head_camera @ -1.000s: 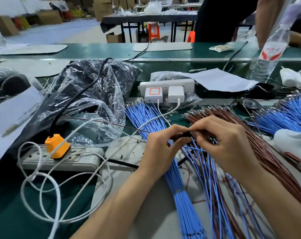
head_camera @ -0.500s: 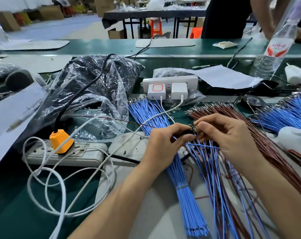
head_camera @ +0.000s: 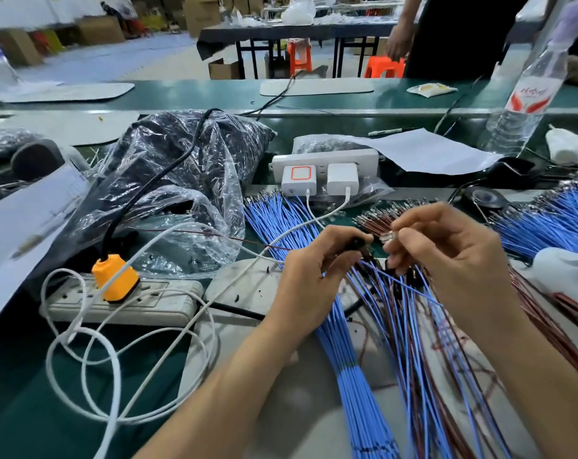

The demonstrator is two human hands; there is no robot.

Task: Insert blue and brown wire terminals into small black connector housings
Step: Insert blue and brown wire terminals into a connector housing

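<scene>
My left hand [head_camera: 317,266] pinches a small black connector housing [head_camera: 359,244] between thumb and forefinger, with blue and brown wires trailing down from it. Just to its right, my right hand [head_camera: 446,250] pinches a metal wire terminal [head_camera: 389,236] at its fingertips, a small gap away from the housing. A bundle of blue wires [head_camera: 344,352] runs under my left hand. Brown wires [head_camera: 380,221] fan out behind my right hand, their crimped ends pointing away from me.
A clear bag of black parts [head_camera: 181,180] lies at the left. A white power strip [head_camera: 115,303] with an orange plug [head_camera: 115,276] and looping white cables sits in front of it. Chargers [head_camera: 320,178], paper, a water bottle [head_camera: 526,94] and more blue wires [head_camera: 552,223] lie behind and right.
My right hand has drawn back to the right, opening a small gap between its terminal and the housing. The head camera has shifted slightly, so the bench sits lower in view.
</scene>
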